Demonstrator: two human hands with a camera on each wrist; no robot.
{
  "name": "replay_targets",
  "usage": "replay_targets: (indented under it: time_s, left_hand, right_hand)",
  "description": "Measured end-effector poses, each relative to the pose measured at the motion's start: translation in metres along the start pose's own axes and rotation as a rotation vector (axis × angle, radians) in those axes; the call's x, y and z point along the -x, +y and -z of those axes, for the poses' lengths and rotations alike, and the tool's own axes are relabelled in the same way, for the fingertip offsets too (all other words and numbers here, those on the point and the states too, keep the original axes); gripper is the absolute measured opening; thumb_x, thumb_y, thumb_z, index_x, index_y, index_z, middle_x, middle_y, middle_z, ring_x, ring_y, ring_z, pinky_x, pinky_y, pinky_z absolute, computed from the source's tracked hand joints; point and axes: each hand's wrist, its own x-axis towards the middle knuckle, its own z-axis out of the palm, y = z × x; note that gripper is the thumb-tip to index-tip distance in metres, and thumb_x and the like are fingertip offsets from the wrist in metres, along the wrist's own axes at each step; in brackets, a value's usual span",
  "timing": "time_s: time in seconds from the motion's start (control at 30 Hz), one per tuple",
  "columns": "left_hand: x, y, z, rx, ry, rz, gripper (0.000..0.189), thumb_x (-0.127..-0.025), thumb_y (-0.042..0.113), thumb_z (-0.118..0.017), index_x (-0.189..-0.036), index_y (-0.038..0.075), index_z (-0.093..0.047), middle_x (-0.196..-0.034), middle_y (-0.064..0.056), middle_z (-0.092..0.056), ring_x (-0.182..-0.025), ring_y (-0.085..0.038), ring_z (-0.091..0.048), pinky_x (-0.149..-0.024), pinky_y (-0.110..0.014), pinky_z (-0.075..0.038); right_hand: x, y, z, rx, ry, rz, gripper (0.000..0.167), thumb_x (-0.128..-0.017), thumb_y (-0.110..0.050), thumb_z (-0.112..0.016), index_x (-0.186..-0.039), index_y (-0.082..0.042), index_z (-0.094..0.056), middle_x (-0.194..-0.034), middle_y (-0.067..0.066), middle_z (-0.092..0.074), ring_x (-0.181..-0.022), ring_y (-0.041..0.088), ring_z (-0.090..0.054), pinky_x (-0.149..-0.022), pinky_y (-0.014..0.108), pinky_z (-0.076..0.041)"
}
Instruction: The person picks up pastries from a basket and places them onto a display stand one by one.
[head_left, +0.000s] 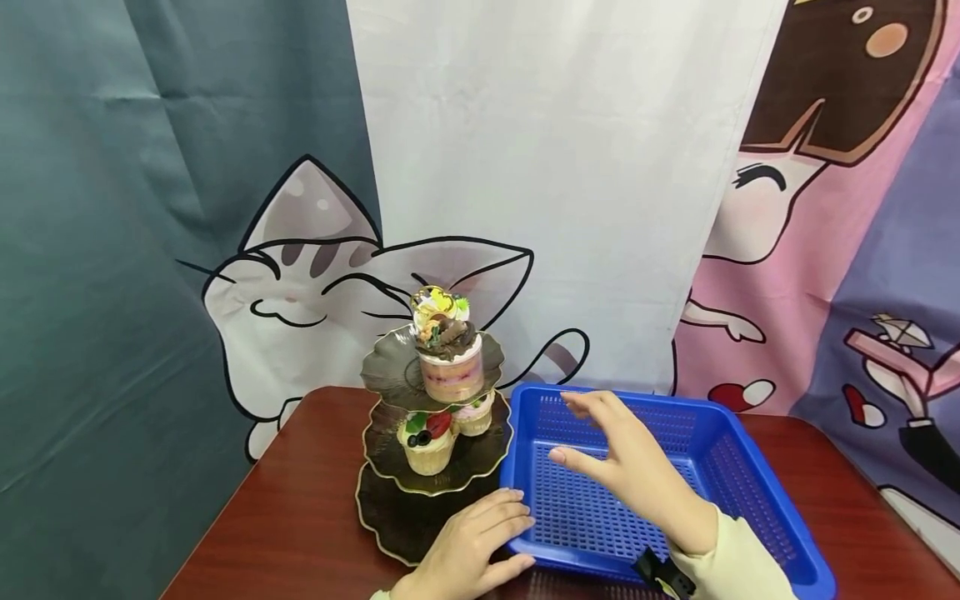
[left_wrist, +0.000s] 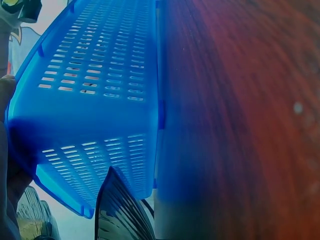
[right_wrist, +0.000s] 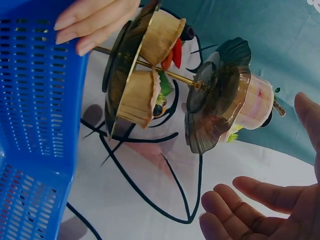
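My left hand [head_left: 474, 540] rests on the near left corner of a blue plastic basket [head_left: 789, 505], its fingers laid over the rim. Above the basket hovers my right hand [head_left: 641, 471], thumb and fingers apart, holding nothing. Left of the basket stands a dark three-tier dessert stand with scalloped gold-edged plates. On its top plate [head_left: 384, 367] sits a layered cake [head_left: 452, 375] with chocolate cream, and a yellow-topped dessert [head_left: 441, 302] shows behind it. The middle plate [head_left: 384, 437] bears a cupcake [head_left: 429, 452] with fruit and another cupcake [head_left: 476, 418] behind.
Stand and basket share a reddish-brown wooden table [head_left: 262, 517], side by side, with the middle plate right at the basket's left rim. Behind the table hangs a printed curtain [head_left: 570, 167] with a cartoon cat. A black strap [head_left: 663, 575] is at my right wrist.
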Motion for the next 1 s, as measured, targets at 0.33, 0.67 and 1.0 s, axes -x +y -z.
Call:
replay_targets:
  time_s: [0.33,0.67,1.0]
  left_hand:
    - [0.0,0.001,0.004,-0.003,-0.024,0.015,0.029,-0.089,0.038,-0.066,-0.107,0.015,-0.069,-0.11,0.003,-0.068,-0.117,-0.013,-0.06,-0.105,-0.027,-0.046]
    - [-0.006,0.0,0.004,-0.037,-0.066,0.018,0.029,-0.09,0.039,-0.064,-0.107,0.016,-0.069,-0.112,0.003,-0.069,-0.117,-0.012,-0.06,-0.103,-0.025,-0.047]
    - [-0.005,0.002,0.012,-0.035,-0.181,0.061,0.031,-0.089,0.042,-0.065,-0.107,0.017,-0.07,-0.116,0.004,-0.068,-0.121,-0.01,-0.057,-0.106,-0.022,-0.044]
  right_hand:
    - [0.019,0.004,-0.005,0.054,-0.034,-0.009,0.063,-0.084,-0.048,-0.069,-0.135,-0.016,-0.053,-0.126,0.003,-0.057,-0.116,0.024,-0.057,-0.091,0.051,-0.053]
    - [0.043,0.027,-0.01,0.158,-0.059,-0.04,0.067,-0.08,-0.054,-0.07,-0.133,-0.017,-0.054,-0.123,0.003,-0.058,-0.114,0.028,-0.058,-0.089,0.057,-0.051]
    - [0.065,0.05,-0.015,0.217,-0.159,-0.083,0.08,-0.07,-0.069,-0.069,-0.135,-0.025,-0.052,-0.133,0.01,-0.053,-0.124,0.039,-0.049,-0.1,0.077,-0.024]
